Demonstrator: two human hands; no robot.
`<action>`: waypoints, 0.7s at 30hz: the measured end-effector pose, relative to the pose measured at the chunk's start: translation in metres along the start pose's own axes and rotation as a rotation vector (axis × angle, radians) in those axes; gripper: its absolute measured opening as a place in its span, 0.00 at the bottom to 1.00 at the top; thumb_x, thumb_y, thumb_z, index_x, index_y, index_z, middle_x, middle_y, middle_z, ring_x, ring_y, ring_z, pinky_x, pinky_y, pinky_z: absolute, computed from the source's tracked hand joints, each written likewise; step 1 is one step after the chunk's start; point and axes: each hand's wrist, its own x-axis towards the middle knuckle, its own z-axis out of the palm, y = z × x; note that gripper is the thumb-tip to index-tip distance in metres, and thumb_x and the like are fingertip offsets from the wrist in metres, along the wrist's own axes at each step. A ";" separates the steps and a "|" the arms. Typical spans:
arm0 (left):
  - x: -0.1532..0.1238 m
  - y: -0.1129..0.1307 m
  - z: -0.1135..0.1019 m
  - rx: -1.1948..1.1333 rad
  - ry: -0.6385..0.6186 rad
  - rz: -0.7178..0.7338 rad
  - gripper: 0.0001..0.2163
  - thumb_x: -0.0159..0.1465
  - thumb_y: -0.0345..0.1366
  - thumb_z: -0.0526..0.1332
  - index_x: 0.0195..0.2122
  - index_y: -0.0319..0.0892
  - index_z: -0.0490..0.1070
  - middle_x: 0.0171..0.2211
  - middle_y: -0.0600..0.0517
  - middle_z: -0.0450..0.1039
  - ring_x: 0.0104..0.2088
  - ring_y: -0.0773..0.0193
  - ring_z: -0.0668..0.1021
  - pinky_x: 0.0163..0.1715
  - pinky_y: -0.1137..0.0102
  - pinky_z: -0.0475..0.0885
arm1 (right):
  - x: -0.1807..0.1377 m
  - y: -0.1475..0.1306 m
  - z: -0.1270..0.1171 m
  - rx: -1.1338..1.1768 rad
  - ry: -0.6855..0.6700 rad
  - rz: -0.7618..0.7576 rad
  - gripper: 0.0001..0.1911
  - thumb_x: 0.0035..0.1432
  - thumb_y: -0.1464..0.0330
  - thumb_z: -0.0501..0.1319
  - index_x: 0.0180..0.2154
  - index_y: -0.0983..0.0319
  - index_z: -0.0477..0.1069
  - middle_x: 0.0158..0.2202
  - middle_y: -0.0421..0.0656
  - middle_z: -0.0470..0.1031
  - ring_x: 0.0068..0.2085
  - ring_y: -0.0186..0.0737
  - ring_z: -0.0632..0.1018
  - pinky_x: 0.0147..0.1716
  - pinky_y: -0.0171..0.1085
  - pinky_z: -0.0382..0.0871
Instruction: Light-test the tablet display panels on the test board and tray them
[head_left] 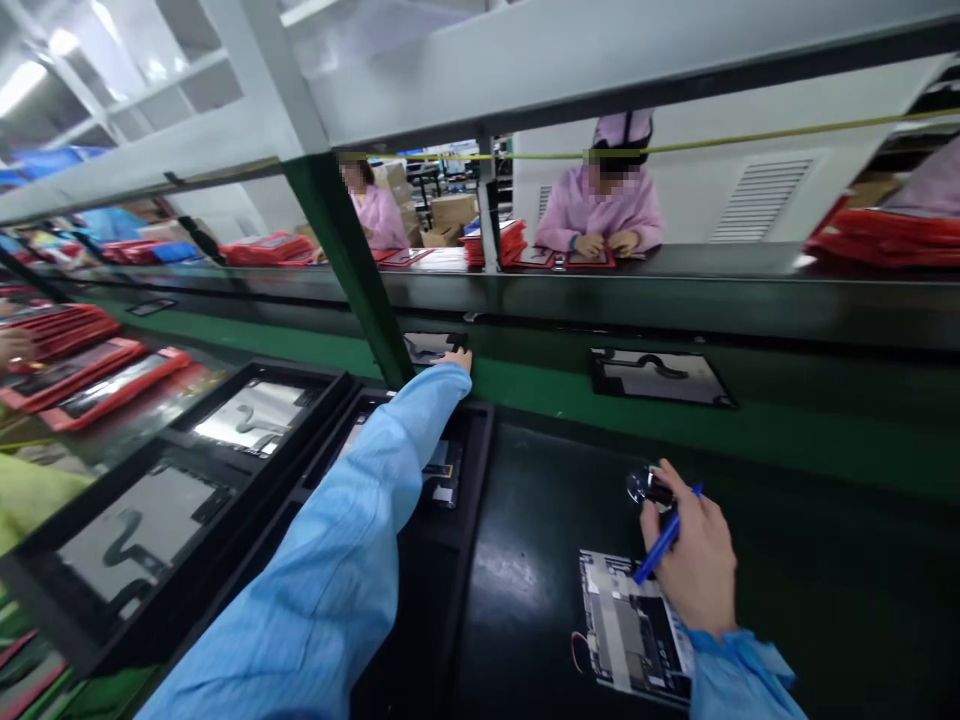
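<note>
My left arm in a blue sleeve stretches far forward. My left hand point(456, 358) rests its fingertips on a dark tablet panel point(429, 346) lying on the green conveyor belt point(540, 385); most of its fingers are hidden behind the sleeve. My right hand point(690, 560) is closed around a blue pen point(664, 540) and a small black tool with a round shiny head point(646, 487). Under it an opened tablet with its circuit board exposed point(626, 630) lies on the dark bench point(525, 580).
Another panel point(660, 377) lies further right on the belt. Black trays holding screen panels point(255, 415) fill the left of the bench. Red-cased tablets point(90, 375) lie at far left. Across the line, two people in pink coats point(604, 205) work beside red stacks point(885, 235).
</note>
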 end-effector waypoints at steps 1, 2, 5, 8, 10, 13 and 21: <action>0.001 -0.007 -0.001 0.014 0.016 -0.041 0.20 0.68 0.41 0.62 0.59 0.41 0.66 0.60 0.42 0.64 0.58 0.47 0.70 0.56 0.45 0.68 | 0.001 0.000 0.000 -0.008 -0.020 0.024 0.25 0.63 0.58 0.53 0.59 0.58 0.66 0.53 0.52 0.74 0.50 0.57 0.76 0.48 0.54 0.74; 0.001 -0.013 -0.003 0.026 0.036 -0.075 0.20 0.68 0.41 0.62 0.59 0.41 0.66 0.61 0.42 0.64 0.59 0.46 0.69 0.58 0.44 0.66 | 0.001 0.000 -0.001 -0.015 -0.038 0.044 0.26 0.62 0.57 0.53 0.59 0.58 0.66 0.52 0.53 0.74 0.49 0.58 0.76 0.46 0.55 0.75; 0.001 -0.022 -0.009 0.038 0.121 -0.101 0.21 0.67 0.41 0.63 0.60 0.41 0.66 0.63 0.42 0.60 0.64 0.44 0.63 0.62 0.40 0.59 | 0.003 -0.002 -0.001 -0.023 -0.059 0.073 0.28 0.62 0.55 0.52 0.60 0.58 0.66 0.49 0.54 0.74 0.49 0.60 0.76 0.44 0.56 0.76; -0.002 -0.004 -0.012 0.006 0.184 -0.023 0.23 0.68 0.41 0.62 0.62 0.42 0.63 0.67 0.42 0.55 0.66 0.42 0.58 0.64 0.38 0.52 | 0.005 -0.004 -0.001 -0.033 -0.070 0.089 0.29 0.62 0.54 0.51 0.60 0.58 0.66 0.48 0.54 0.74 0.48 0.60 0.76 0.43 0.57 0.76; -0.005 0.030 -0.010 -0.039 0.183 0.072 0.25 0.68 0.42 0.62 0.64 0.43 0.61 0.68 0.42 0.52 0.67 0.42 0.56 0.65 0.38 0.49 | 0.005 -0.004 0.000 -0.041 -0.063 0.098 0.30 0.62 0.53 0.50 0.60 0.58 0.66 0.47 0.54 0.73 0.49 0.60 0.76 0.43 0.57 0.77; -0.012 0.102 0.000 -0.138 0.111 0.228 0.26 0.69 0.45 0.58 0.67 0.45 0.57 0.69 0.42 0.51 0.68 0.43 0.54 0.65 0.39 0.47 | 0.005 -0.004 0.000 -0.046 -0.043 0.101 0.29 0.62 0.52 0.50 0.60 0.57 0.67 0.48 0.54 0.73 0.49 0.60 0.77 0.43 0.57 0.77; -0.041 0.225 0.042 -0.320 0.024 0.273 0.28 0.71 0.48 0.46 0.68 0.40 0.55 0.70 0.33 0.44 0.71 0.46 0.48 0.68 0.47 0.44 | 0.008 -0.004 -0.003 -0.076 -0.086 0.136 0.32 0.62 0.50 0.48 0.61 0.57 0.66 0.48 0.55 0.73 0.52 0.64 0.75 0.42 0.60 0.76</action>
